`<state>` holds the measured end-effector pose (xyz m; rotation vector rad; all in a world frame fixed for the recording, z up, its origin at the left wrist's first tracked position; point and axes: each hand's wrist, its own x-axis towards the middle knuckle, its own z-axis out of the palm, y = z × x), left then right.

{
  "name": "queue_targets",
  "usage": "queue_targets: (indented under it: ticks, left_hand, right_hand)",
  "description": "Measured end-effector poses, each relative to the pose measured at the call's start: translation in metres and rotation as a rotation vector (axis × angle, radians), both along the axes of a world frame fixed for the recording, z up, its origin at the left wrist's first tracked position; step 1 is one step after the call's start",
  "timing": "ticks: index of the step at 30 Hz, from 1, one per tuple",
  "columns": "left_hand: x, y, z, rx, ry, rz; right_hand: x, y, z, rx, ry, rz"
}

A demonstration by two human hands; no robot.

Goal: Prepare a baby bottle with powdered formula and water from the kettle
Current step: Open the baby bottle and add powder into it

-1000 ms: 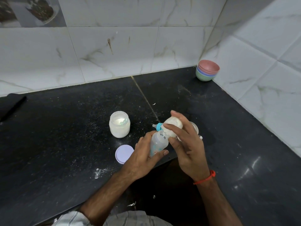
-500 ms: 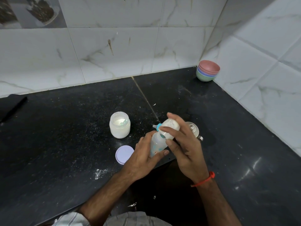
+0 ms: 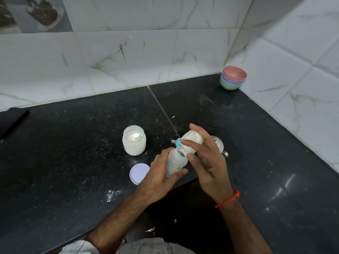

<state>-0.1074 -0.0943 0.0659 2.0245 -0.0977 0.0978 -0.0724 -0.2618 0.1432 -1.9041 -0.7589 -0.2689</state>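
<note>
My left hand [image 3: 158, 177] grips a translucent baby bottle [image 3: 176, 163] with blue prints, upright and open at the top, just above the black counter's [image 3: 73, 153] front edge. My right hand [image 3: 209, 162] holds a second, white-filled bottle [image 3: 193, 138] tipped on its side; its blue collar and nipple [image 3: 176, 142] point left, right above the open bottle's mouth. An open glass jar of white powder [image 3: 134, 142] with a pale scoop inside stands to the left. A shiny metal vessel [image 3: 218, 143] is mostly hidden behind my right hand.
The jar's lavender lid [image 3: 139, 173] lies flat near the counter edge, beside my left hand. Stacked coloured bowls [image 3: 233, 80] sit in the far right corner. A black object [image 3: 13, 122] lies at the far left. Spilled powder [image 3: 111, 194] dusts the counter. Tiled walls close the back and right.
My right hand has shifted the tipped bottle slightly left and down toward the open bottle, uncovering more of the metal vessel. My left hand and its bottle have stayed put.
</note>
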Motion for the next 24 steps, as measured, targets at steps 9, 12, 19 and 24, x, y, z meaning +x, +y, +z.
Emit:
queue_targets:
  ticks: [9, 12, 19, 24]
  left_hand:
    - [0.0003, -0.0005, 0.0025, 0.010, 0.005, 0.004]
    - [0.0007, -0.0005, 0.0025, -0.005, 0.022, 0.006]
    - [-0.0007, 0.0010, 0.0044, -0.007, 0.046, 0.010]
    - [-0.0015, 0.0008, 0.0059, -0.008, 0.048, 0.011]
  right_hand:
    - [0.0009, -0.0011, 0.0018, 0.016, -0.044, 0.004]
    - [0.0027, -0.0011, 0.0017, 0.020, 0.014, 0.046]
    - [0.0044, -0.0021, -0.0070, 0.027, 0.093, 0.072]
    - [0.0030, -0.0029, -0.0033, 0.120, 0.035, 0.031]
